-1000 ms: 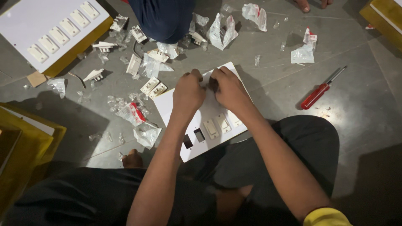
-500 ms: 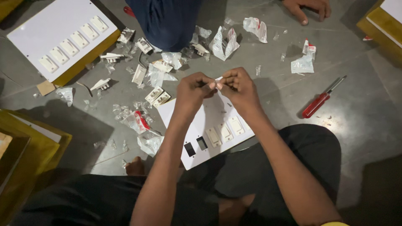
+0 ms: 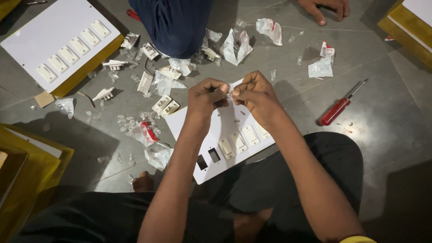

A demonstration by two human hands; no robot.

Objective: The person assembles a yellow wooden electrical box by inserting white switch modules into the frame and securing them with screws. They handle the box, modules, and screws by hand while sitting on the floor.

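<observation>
The grey stone floor [image 3: 270, 58] is messy with torn clear wrappers and loose white switches. A red screwdriver [image 3: 340, 107] lies to the right. A white flat plate with switches in it [image 3: 234, 139] rests by the person's knees. Above it, both arms reach forward. The left hand [image 3: 206, 95] and right hand [image 3: 252, 93] meet, fingertips pinched tight on a small clear plastic packet [image 3: 229, 90] between them.

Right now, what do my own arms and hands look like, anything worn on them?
Both forearms are bare, with no watch, rings or gloves visible on the left hand or right hand. A yellow sleeve edge shows on the right arm at the frame's bottom.
</observation>
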